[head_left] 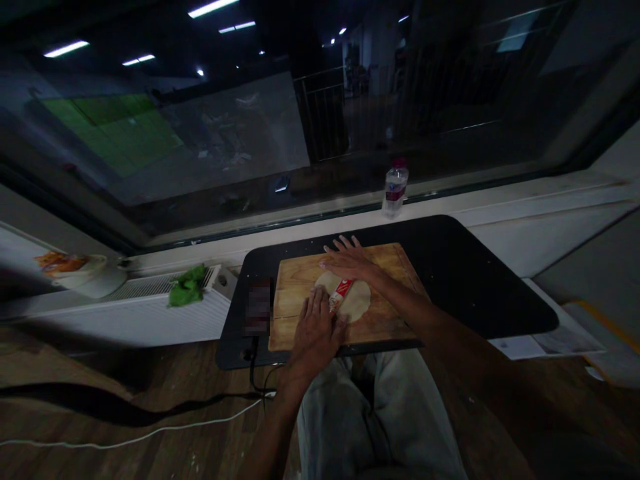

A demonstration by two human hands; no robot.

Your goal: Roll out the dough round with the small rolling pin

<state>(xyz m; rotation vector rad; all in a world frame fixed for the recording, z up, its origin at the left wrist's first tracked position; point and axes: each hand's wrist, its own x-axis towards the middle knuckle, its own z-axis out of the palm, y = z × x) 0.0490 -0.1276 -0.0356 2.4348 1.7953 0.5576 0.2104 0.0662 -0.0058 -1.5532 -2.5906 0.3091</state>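
A pale, round sheet of dough (359, 303) lies flat on a wooden cutting board (295, 273). Across the dough, at a slant, rests a narrow stick-like tube (342, 291) with a red and white printed wrap. My left hand (317, 323) lies over its near end, fingers stretched forward and thumb out to the right. At the far end, my right hand (350, 260) is laid flat with its fingers spread. Both palms press down from above, and they hide the tube's two ends.
The board sits on a black tabletop (465, 280) by a window. A dark, blurred-out object (259, 307) lies left of the board. On the sill stands a water bottle (395, 190); a green cloth (187, 287) lies on the radiator. Cables (200, 423) run across the floor.
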